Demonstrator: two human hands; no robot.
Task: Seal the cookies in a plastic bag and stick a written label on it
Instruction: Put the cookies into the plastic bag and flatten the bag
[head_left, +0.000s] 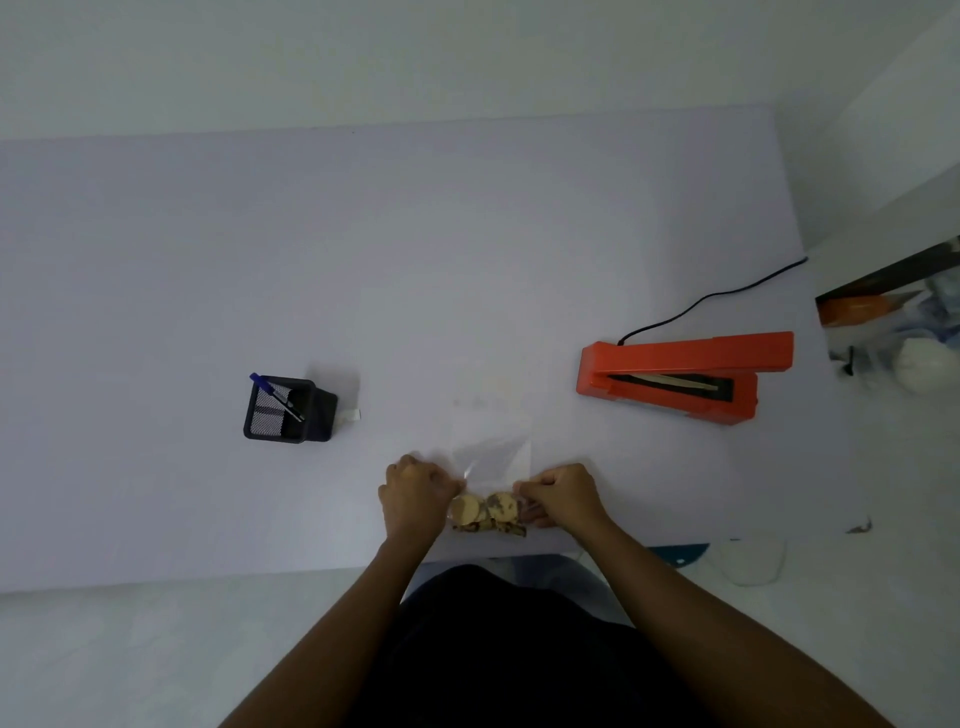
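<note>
Clear plastic forms the bag (493, 460), which lies on the pale table (208, 260) close to its near edge, directly in front of us. Inside the bag, at its near end, sit the cookies (485, 512): we count two round pale ones on top, one of them with dark specks, and further pieces beneath whose number we cannot tell. The far part of the bag is flat and holds nothing visible. Our left hand (413, 491) is curled closed and pinches the left edge of the bag just beside the cookies; our right hand (563, 493) is likewise curled and pinches the right edge, so the bag is held between both hands. To the left, well apart from the bag, stands a black mesh pen holder (288, 410) containing a blue pen (275, 396) that leans diagonally with its cap over the rim. A small white strip (349, 414) lies on the table touching or just beside the holder's right side; we cannot tell what it is. To the right, well apart from the bag, rests an orange heat sealer (680, 376) with its arm raised, exposing the sealing strip, and a black cord (711, 299) runs from its rear toward the table's far right edge.
</note>
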